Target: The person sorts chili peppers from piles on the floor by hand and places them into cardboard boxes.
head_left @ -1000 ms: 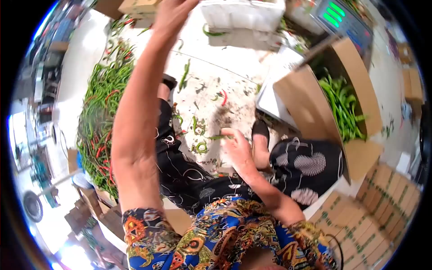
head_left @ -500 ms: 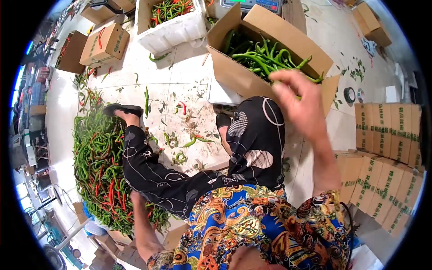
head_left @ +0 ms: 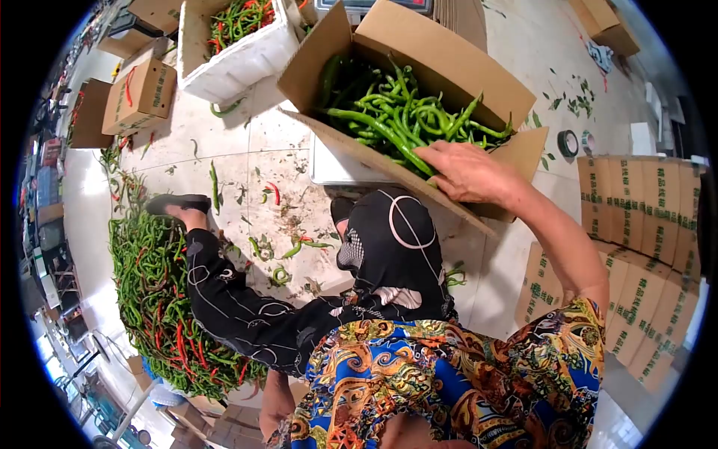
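My right hand (head_left: 470, 173) reaches over the near wall of an open cardboard carton (head_left: 456, 41). Its bent fingers and thumb close around the near end of a long green chili pepper (head_left: 381, 131), which lies on the many green chilies in the carton. My left forearm (head_left: 277, 404) extends down beside my bent leg. The left hand itself is hidden behind the trouser leg, near a large heap of green and red chilies (head_left: 161, 299) on the floor.
A white foam box (head_left: 239, 71) of mixed chilies stands beyond my foot. Under the carton sits a white scale platform (head_left: 336, 161). Stacked printed cartons (head_left: 636, 209) rise at the right. Stray chilies and leaf bits lie on the tiles, with a tape roll (head_left: 568, 143) farther right.
My right hand has come down into the carton onto the green chilies. My left arm has drawn back from the heap, and its hand is hidden. The view has shifted to the right.
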A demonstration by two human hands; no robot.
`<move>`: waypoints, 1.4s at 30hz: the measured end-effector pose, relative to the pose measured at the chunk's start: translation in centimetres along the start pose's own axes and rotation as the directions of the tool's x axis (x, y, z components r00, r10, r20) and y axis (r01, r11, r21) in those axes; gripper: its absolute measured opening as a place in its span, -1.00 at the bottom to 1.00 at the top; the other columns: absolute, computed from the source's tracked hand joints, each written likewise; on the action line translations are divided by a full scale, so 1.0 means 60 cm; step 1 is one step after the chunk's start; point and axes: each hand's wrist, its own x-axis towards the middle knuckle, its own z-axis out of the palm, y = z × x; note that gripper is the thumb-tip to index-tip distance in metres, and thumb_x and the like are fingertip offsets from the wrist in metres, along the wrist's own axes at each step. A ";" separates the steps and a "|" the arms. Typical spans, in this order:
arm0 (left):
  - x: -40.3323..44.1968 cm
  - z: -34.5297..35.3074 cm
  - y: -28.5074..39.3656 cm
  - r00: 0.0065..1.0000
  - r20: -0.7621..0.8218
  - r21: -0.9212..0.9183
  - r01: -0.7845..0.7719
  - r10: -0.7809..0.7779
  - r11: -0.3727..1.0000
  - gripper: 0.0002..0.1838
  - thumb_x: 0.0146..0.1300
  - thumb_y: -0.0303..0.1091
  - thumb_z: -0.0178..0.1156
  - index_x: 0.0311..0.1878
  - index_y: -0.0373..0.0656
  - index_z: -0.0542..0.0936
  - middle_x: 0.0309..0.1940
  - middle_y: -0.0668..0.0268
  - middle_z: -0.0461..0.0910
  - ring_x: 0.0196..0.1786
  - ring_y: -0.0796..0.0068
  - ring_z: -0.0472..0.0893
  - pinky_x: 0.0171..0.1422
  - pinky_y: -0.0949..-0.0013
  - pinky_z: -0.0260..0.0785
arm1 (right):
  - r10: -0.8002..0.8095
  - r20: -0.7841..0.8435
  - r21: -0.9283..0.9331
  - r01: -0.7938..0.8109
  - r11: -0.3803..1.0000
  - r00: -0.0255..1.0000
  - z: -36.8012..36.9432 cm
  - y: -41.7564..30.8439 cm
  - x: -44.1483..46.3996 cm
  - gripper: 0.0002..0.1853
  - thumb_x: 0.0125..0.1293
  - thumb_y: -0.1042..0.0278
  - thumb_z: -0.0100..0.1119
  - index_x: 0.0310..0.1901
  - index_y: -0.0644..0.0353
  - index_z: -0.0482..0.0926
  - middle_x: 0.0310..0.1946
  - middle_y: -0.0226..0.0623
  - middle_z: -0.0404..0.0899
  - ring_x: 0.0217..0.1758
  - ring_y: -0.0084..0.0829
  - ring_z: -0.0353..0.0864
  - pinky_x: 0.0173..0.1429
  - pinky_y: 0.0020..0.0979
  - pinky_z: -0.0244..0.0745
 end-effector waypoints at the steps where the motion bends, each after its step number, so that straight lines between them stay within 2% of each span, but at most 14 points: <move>1: -0.001 -0.001 0.001 1.000 -0.007 0.007 0.007 -0.007 1.000 -0.74 0.22 -0.33 0.12 -0.13 -0.31 0.58 -0.57 0.34 0.52 -0.57 0.57 0.44 -0.46 0.41 0.30 | 0.017 -0.033 0.006 -0.017 1.000 0.999 -0.001 0.003 -0.010 -0.53 0.20 0.33 0.18 0.14 0.22 0.37 -0.10 0.03 0.51 0.01 0.04 0.50 0.08 -0.13 0.43; 4: 0.005 0.003 0.001 1.000 -0.013 0.024 0.024 -0.023 0.999 -0.74 0.22 -0.34 0.12 -0.12 -0.31 0.57 -0.56 0.34 0.52 -0.58 0.57 0.44 -0.47 0.41 0.30 | 0.079 -0.080 0.019 -0.077 0.997 0.994 -0.033 0.006 -0.034 -0.62 0.20 0.29 0.19 0.03 0.24 0.48 -0.10 -0.05 0.55 0.02 -0.02 0.51 0.08 -0.16 0.41; 7: 0.007 0.010 0.002 0.999 -0.016 0.035 0.046 -0.046 0.998 -0.74 0.22 -0.34 0.12 -0.11 -0.31 0.57 -0.56 0.34 0.52 -0.58 0.57 0.44 -0.47 0.42 0.30 | 0.060 -0.320 0.022 -0.056 0.998 0.946 -0.042 0.042 -0.028 -0.69 0.18 0.34 0.16 -0.06 0.26 0.51 -0.25 -0.04 0.57 -0.12 0.00 0.56 -0.02 -0.09 0.45; 11: 0.007 0.015 0.000 0.997 -0.012 0.046 0.071 -0.070 0.996 -0.74 0.22 -0.35 0.12 -0.10 -0.31 0.57 -0.56 0.34 0.52 -0.58 0.57 0.44 -0.48 0.42 0.30 | -0.101 -0.605 -0.096 0.053 0.994 0.790 -0.049 0.066 0.022 -0.64 0.13 0.42 0.21 -0.02 0.26 0.45 0.01 -0.04 0.46 -0.04 -0.01 0.51 0.07 -0.07 0.43; 15: 0.009 0.022 0.001 0.996 -0.006 0.051 0.090 -0.089 0.995 -0.74 0.22 -0.36 0.12 -0.09 -0.31 0.56 -0.56 0.34 0.52 -0.58 0.57 0.44 -0.49 0.42 0.30 | 0.068 0.056 -0.070 -0.065 0.995 0.996 -0.047 0.060 0.061 -0.57 0.04 0.53 0.23 0.01 0.18 0.45 0.15 -0.11 0.34 0.04 -0.01 0.50 0.07 -0.13 0.46; 20: 0.008 0.020 -0.008 0.995 -0.007 0.038 0.099 -0.099 0.994 -0.73 0.21 -0.37 0.12 -0.07 -0.31 0.56 -0.56 0.33 0.52 -0.59 0.57 0.44 -0.50 0.43 0.30 | 0.128 0.310 -0.187 -0.072 0.980 0.942 -0.038 0.051 0.037 -0.80 0.04 0.54 0.12 -0.24 0.20 0.57 -0.32 -0.05 0.58 -0.23 0.01 0.59 -0.17 -0.04 0.48; 23: 0.006 0.020 -0.018 0.994 -0.012 0.030 0.107 -0.106 0.994 -0.73 0.21 -0.38 0.12 -0.06 -0.31 0.56 -0.56 0.33 0.52 -0.59 0.57 0.43 -0.50 0.43 0.30 | 0.307 0.207 -0.209 -0.264 0.941 0.929 -0.046 0.046 0.022 -0.84 0.12 0.49 0.12 -0.24 0.20 0.57 -0.34 -0.05 0.61 -0.24 0.01 0.59 -0.16 -0.05 0.48; 28: -0.002 0.026 -0.029 0.994 -0.008 0.025 0.108 -0.108 0.994 -0.72 0.21 -0.39 0.12 -0.04 -0.31 0.55 -0.56 0.33 0.52 -0.60 0.57 0.43 -0.51 0.43 0.29 | 0.035 -0.055 0.140 -0.027 0.990 0.998 -0.049 -0.003 0.062 -0.43 0.19 0.10 0.26 0.08 0.30 0.31 -0.17 0.07 0.55 -0.02 0.04 0.53 0.05 -0.09 0.41; 32: -0.009 0.031 -0.044 0.994 -0.013 0.001 0.111 -0.111 0.994 -0.72 0.21 -0.40 0.12 -0.03 -0.31 0.55 -0.56 0.33 0.52 -0.60 0.57 0.43 -0.52 0.43 0.29 | -0.031 -0.260 -0.090 0.008 0.996 0.965 0.022 -0.009 0.117 -0.55 -0.03 0.52 0.12 -0.06 0.38 0.27 -0.39 0.16 0.51 -0.37 0.13 0.58 -0.30 0.05 0.49; 35: -0.015 0.034 -0.051 0.993 -0.015 -0.010 0.113 -0.114 0.993 -0.71 0.21 -0.40 0.12 -0.02 -0.31 0.55 -0.56 0.33 0.52 -0.60 0.57 0.43 -0.52 0.44 0.29 | 0.067 -0.467 -0.184 -0.171 0.968 0.881 -0.002 0.048 0.166 -0.58 -0.01 0.44 0.10 -0.08 0.31 0.29 -0.44 0.10 0.53 -0.38 0.16 0.57 -0.29 0.10 0.47; 37: -0.017 0.035 -0.059 0.994 -0.015 -0.027 0.109 -0.109 0.994 -0.71 0.21 -0.41 0.12 -0.02 -0.30 0.55 -0.56 0.32 0.52 -0.60 0.57 0.43 -0.53 0.44 0.29 | 0.226 -0.429 0.052 -0.226 0.973 0.874 -0.035 0.064 0.183 -0.64 0.01 0.40 0.08 -0.13 0.28 0.30 -0.49 0.11 0.53 -0.37 0.19 0.55 -0.29 0.10 0.46; 39: -0.022 0.039 -0.065 0.995 -0.018 -0.046 0.094 -0.095 0.994 -0.70 0.21 -0.41 0.12 -0.01 -0.30 0.54 -0.56 0.32 0.52 -0.61 0.57 0.43 -0.53 0.44 0.29 | 0.126 -0.440 -0.001 -0.141 0.990 0.889 -0.011 0.054 0.185 -0.61 0.04 0.35 0.07 -0.09 0.33 0.34 -0.54 0.12 0.51 -0.41 0.23 0.50 -0.24 0.11 0.42; 41: -0.028 0.043 -0.083 0.997 -0.023 -0.068 0.069 -0.071 0.995 -0.70 0.20 -0.42 0.12 0.00 -0.30 0.54 -0.56 0.32 0.52 -0.61 0.58 0.43 -0.53 0.44 0.29 | -0.112 -0.146 0.007 0.115 0.993 0.983 0.003 0.002 0.141 -0.46 0.14 0.23 0.18 0.11 0.32 0.33 -0.37 0.22 0.53 -0.23 0.17 0.53 -0.11 0.04 0.44; 42: -0.035 0.046 -0.096 0.998 -0.025 -0.079 0.056 -0.058 0.995 -0.70 0.20 -0.42 0.12 0.00 -0.30 0.54 -0.56 0.32 0.52 -0.61 0.58 0.43 -0.54 0.44 0.29 | 0.017 -0.043 0.007 -0.017 1.000 0.999 -0.015 -0.037 0.126 -0.40 0.17 0.18 0.23 0.19 0.29 0.34 -0.27 0.22 0.54 -0.11 0.11 0.53 -0.05 -0.03 0.44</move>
